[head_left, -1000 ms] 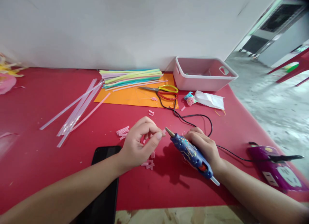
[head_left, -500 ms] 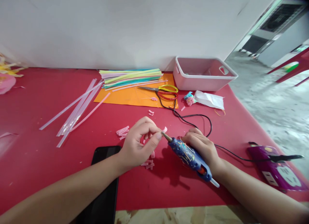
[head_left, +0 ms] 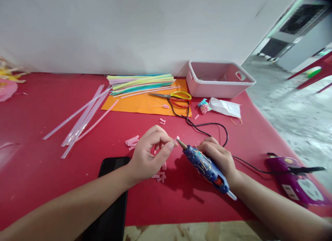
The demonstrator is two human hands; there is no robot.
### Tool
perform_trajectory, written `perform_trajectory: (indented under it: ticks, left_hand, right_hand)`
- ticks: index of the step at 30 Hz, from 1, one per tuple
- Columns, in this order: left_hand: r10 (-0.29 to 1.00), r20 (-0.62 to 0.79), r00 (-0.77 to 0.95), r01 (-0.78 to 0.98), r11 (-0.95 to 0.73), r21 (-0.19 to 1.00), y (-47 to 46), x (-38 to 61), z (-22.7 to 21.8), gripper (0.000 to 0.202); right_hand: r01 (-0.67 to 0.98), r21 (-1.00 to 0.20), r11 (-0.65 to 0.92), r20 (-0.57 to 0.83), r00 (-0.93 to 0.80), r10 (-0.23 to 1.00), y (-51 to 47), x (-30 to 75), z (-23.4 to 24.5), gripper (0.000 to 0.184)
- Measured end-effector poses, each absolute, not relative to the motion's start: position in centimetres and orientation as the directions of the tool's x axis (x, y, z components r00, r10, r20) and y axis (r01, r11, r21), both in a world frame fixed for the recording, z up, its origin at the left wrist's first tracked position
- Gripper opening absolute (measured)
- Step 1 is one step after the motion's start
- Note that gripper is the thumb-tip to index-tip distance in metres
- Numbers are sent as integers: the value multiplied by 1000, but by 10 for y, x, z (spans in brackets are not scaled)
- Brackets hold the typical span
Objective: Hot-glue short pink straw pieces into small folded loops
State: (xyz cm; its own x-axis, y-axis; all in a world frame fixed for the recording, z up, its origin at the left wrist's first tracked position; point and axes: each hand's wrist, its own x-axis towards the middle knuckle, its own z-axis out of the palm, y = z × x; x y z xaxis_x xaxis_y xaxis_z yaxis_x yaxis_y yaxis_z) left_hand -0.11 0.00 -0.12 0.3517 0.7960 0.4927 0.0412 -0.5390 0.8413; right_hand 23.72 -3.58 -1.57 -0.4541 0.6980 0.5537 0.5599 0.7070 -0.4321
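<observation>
Thumb and forefinger of my left hand [head_left: 151,152] pinch a small pink pipe cleaner piece [head_left: 177,139]. My right hand [head_left: 219,156] is wrapped round a blue glue gun [head_left: 204,168], whose metal nozzle points up and left at the pink piece, touching or almost touching it. A clear glue stick [head_left: 231,195] pokes out of the gun's back end. Short pink pipe cleaner pieces [head_left: 131,141] lie left of my left hand, and several more [head_left: 161,177] are below it, partly hidden by the hand.
Behind my hands, pipe cleaners [head_left: 142,84] and scissors [head_left: 172,96] lie on an orange sheet [head_left: 124,107]. Clear glue sticks [head_left: 85,116] are at left, a black phone [head_left: 111,199] under my left forearm. A pink bin [head_left: 215,88], black cord [head_left: 215,124] and purple power box [head_left: 295,182] stand at right.
The glue gun has shifted slightly right, its nozzle moving from my left fingertips towards the pink piece's end. My left hand has stayed nearly still.
</observation>
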Motion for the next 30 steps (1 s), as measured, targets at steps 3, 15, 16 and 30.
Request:
perform_trajectory:
  ticks: [3, 15, 16, 30]
  left_hand:
    - [797, 488, 356, 41, -535, 844, 0, -1, -1, 16]
    - [801, 485, 351, 48, -533, 845, 0, -2, -2, 15]
    - [799, 487, 352, 46, -535, 844, 0, -1, -2, 15]
    - [797, 491, 353, 41, -537, 843, 0, -1, 0, 16]
  right_hand:
    - [558, -436, 706, 544, -462, 701, -36, 238, -17, 6]
    - [516, -456, 725, 533, -494, 687, -35, 236, -18, 5]
    - [507, -461, 728, 531, -500, 684, -36, 236, -18, 5]
    - [577, -489, 654, 556, -372, 743, -36, 239, -19, 8]
